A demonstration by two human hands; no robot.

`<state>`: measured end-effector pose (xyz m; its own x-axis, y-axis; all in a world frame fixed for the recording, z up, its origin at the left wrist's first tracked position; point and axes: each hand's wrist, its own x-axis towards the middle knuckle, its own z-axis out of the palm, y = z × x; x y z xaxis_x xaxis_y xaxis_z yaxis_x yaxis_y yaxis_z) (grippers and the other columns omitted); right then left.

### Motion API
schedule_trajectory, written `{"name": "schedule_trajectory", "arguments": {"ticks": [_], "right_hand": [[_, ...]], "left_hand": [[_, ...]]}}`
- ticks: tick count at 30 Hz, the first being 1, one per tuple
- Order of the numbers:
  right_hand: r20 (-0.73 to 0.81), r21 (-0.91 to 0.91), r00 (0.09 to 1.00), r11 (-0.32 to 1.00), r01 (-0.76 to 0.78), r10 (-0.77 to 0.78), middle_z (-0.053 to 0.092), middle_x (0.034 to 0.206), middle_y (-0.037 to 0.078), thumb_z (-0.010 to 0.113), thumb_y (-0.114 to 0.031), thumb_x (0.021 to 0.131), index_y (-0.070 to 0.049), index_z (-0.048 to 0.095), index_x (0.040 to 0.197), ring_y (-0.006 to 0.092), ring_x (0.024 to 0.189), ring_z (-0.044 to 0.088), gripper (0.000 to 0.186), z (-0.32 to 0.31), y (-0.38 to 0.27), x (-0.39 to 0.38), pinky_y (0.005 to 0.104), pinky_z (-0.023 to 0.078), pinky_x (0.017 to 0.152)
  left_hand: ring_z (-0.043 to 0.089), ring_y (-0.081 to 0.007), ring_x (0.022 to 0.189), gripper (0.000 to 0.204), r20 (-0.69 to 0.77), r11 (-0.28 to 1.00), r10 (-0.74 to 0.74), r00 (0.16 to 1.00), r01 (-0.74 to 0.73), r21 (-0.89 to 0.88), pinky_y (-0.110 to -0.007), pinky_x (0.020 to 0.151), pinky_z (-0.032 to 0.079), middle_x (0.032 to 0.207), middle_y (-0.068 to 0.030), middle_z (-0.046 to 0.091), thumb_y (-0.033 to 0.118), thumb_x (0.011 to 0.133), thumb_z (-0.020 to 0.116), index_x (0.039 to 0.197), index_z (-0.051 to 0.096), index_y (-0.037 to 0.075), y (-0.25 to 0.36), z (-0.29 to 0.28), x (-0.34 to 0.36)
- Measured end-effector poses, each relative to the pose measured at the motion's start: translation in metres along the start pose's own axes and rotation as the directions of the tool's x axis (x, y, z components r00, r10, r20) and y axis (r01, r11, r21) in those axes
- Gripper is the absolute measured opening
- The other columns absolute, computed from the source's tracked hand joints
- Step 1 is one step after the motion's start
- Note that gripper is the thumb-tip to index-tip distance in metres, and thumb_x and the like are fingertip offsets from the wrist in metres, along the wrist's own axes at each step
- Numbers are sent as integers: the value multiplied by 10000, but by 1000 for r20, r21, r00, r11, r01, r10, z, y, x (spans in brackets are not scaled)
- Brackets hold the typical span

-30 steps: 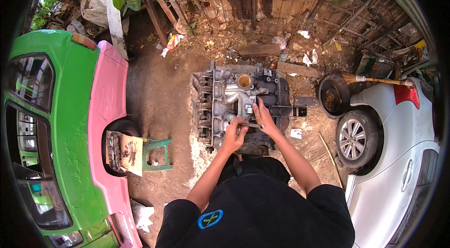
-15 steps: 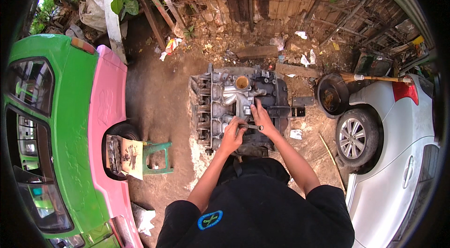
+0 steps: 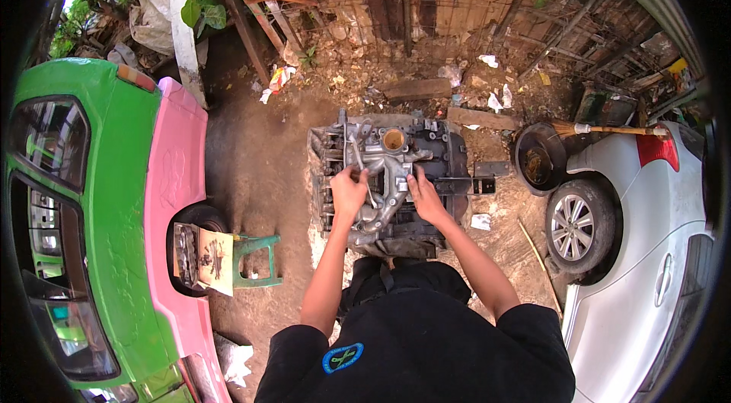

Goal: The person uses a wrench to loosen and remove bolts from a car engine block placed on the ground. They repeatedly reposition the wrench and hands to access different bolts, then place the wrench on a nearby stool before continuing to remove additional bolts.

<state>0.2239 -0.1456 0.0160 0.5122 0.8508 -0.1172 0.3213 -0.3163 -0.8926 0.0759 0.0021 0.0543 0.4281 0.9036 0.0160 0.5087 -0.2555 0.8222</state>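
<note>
An engine block (image 3: 443,152) lies in front of me with a silver intake manifold (image 3: 396,182) on top. The manifold's round port (image 3: 394,140) looks brownish inside. My left hand (image 3: 349,194) is closed, with its fingertips over the manifold's left side. In it is a slim metal wrench (image 3: 371,194), partly hidden by the fingers and hard to pick out against the grey castings. My right hand (image 3: 425,199) rests on the manifold's right side with its fingers stretched out, touching the metal and holding no tool.
A green stool (image 3: 257,260) at left bears cardboard (image 3: 215,260) with small dark parts and a metal piece. A green and pink vehicle (image 3: 173,167) stands left, a silver car (image 3: 632,213) right. A black basin (image 3: 541,156) and a broom (image 3: 609,129) lie beyond the wheel.
My left hand has moved left and away from me with the wrench, from beside the right hand to the manifold's left side. My right hand stays almost in place.
</note>
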Motion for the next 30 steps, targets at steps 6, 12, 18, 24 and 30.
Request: {"name": "schedule_trajectory", "arguments": {"ticks": [6,12,18,24,30], "right_hand": [[-14,10,1000,1000,-3,3,470,1374,359,328,-489,1059,79,257,1474,473,1306,450,706,5,3,2,452,353,1082],[13,20,999,998,-51,51,465,1384,354,318,-518,1054,69,239,1492,467,1312,444,737,0,-4,-1,449,343,1088],[-7,52,1000,999,-2,3,484,1365,351,317,-513,1054,70,265,1472,477,1299,459,719,2,0,0,453,363,1077],[8,48,999,998,-35,35,460,1395,347,311,-511,1056,68,244,1486,461,1324,441,724,4,3,0,452,350,1091],[27,54,998,997,-63,62,448,1407,345,312,-504,1059,65,220,1502,459,1329,438,727,2,-1,-1,455,356,1086]], "left_hand": [[676,-228,520,255,146,961,-275,950,277,4,-383,458,504,628,-164,668,196,923,638,851,664,-46,-19,-3,8],[609,-189,453,246,156,908,-360,920,384,-167,-367,376,434,616,-117,632,197,985,568,917,625,-33,-24,4,5],[635,-258,606,231,158,937,-239,958,270,-221,-395,575,475,700,-154,640,192,1015,512,993,556,-33,-29,-13,-2],[618,-315,661,190,67,941,333,940,-328,-81,-389,617,483,765,-154,612,-17,944,505,1132,530,-4,-9,-24,-49],[586,-406,1062,351,288,831,533,796,-556,-3,-456,893,481,1115,-211,577,-127,795,518,1118,566,1,-6,-27,-83]]}}
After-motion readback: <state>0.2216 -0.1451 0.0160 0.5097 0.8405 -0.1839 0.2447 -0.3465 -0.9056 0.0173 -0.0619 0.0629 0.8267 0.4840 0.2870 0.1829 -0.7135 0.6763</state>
